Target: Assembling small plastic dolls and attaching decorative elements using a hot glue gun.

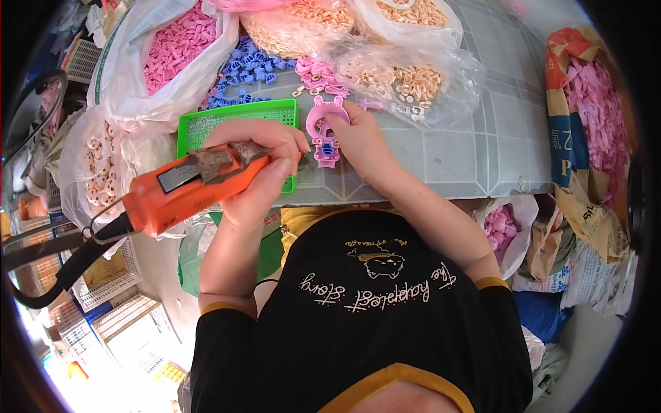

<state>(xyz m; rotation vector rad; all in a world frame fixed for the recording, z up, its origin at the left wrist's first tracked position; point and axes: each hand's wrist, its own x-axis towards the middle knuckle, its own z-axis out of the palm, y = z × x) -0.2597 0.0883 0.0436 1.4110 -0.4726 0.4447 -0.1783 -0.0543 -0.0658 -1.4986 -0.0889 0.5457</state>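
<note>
My left hand (258, 165) is wrapped round an orange electric screwdriver (175, 193) with a black cord, its front end pointing toward a pink plastic toy part (327, 162). That part has a round frame with ear-like bumps at its far end and a small blue piece (327, 149) set in its lower section. It rests on the grey table (475, 141). My right hand (358, 134) pinches the round frame from the right, thumb over it. Beneath my left hand and forearm stands a green basket (297, 113), partly covered by them. The screwdriver's tip is hard to make out.
Blue pieces (251, 65) and small pink pieces (320, 72) lie loose beyond the basket. Bags of pink parts (180, 48) and peach parts (416, 82) crowd the far side. A sack (568, 138) of pink pieces stands right; crates (107, 275) are left.
</note>
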